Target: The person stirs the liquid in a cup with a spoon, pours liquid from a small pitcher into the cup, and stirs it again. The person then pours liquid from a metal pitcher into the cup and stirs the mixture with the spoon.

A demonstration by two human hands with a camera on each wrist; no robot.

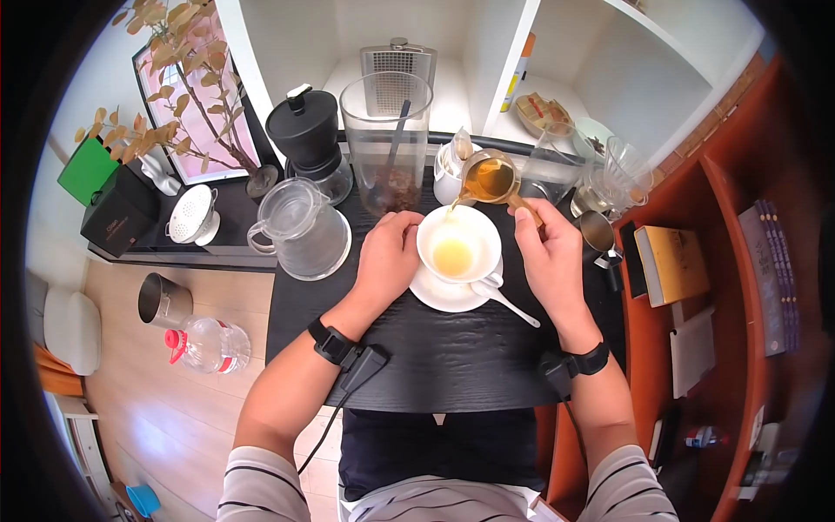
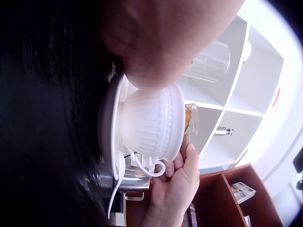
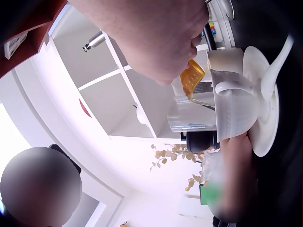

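Note:
My right hand (image 1: 550,248) grips the wooden handle of a small glass pitcher (image 1: 489,178), tilted so that a thin stream of amber liquid runs from its spout. The stream falls into a white cup (image 1: 458,242), where a pale yellow pool lies at the bottom. Ridges run down the cup's outside in the left wrist view. Beneath the cup is a white saucer (image 1: 444,301), with a white spoon (image 1: 515,310) lying across its right side. Against the cup's left side rests my left hand (image 1: 389,257), its fingers partly hidden.
A lidded glass server (image 1: 304,230) and a black hand grinder (image 1: 304,126) stand left on the black table (image 1: 417,370). Behind the cup are a tall glass container (image 1: 383,157) and a white jar (image 1: 447,178). A metal cup (image 1: 595,231) and glassware (image 1: 609,178) stand at the right.

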